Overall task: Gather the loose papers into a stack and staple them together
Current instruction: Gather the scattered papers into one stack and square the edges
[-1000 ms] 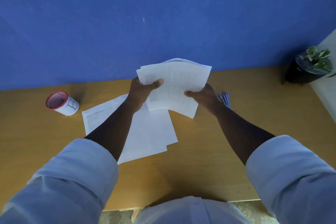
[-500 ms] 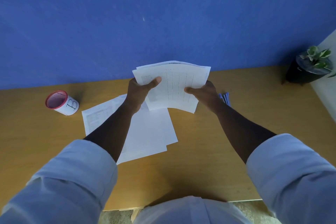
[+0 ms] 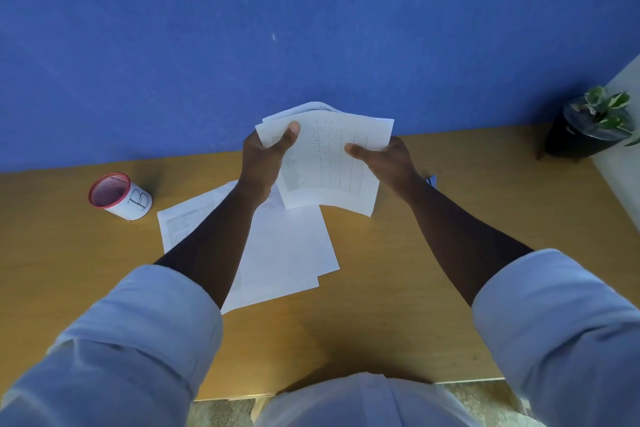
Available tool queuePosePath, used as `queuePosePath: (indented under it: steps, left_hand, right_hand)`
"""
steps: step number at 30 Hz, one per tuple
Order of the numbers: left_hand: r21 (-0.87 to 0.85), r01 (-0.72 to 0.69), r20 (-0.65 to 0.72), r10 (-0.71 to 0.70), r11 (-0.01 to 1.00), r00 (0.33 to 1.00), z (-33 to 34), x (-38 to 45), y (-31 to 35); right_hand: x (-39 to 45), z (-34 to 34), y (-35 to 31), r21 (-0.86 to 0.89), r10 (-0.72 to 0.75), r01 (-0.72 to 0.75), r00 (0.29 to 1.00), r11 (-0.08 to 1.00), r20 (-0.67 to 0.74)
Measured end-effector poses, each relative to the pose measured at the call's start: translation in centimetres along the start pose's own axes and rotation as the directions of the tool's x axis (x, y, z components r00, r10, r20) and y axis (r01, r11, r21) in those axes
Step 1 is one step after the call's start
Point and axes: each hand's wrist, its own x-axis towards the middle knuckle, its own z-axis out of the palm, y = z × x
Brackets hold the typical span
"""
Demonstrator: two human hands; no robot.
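A small bundle of white printed sheets (image 3: 325,163) is held up above the wooden desk (image 3: 398,270), its top sheet showing a ruled table. My left hand (image 3: 263,159) grips the bundle's left edge, thumb on top near the upper corner. My right hand (image 3: 388,159) grips its right edge, thumb on the front. More loose papers (image 3: 284,253) lie flat on the desk below, partly under my left forearm. A blue object (image 3: 431,180), perhaps the stapler, peeks out behind my right wrist and is mostly hidden.
A white mesh cup with a red rim and a letter B (image 3: 119,196) stands at the desk's left. A potted plant in a black pot (image 3: 588,128) sits at the far right corner. A blue wall (image 3: 311,28) backs the desk.
The held bundle rose slightly and shifted between my hands. My left thumb slid up toward the bundle's top left corner. The papers on the desk did not move.
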Motion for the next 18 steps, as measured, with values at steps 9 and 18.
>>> queuePosePath:
  steps: [9, 18]
  left_hand:
    - [0.028, -0.007, -0.004, 0.007, 1.000, 1.000, -0.48, -0.14, -0.19]
    - [0.031, 0.022, -0.048, -0.020, 0.999, 0.999, -0.41, 0.03, -0.34]
  right_hand:
    - [-0.15, -0.04, -0.09, -0.014, -0.023, 0.024, 0.999, 1.000, 0.037]
    - [-0.36, -0.21, 0.12, -0.034, 0.005, -0.004, 1.000, 0.999, 0.027]
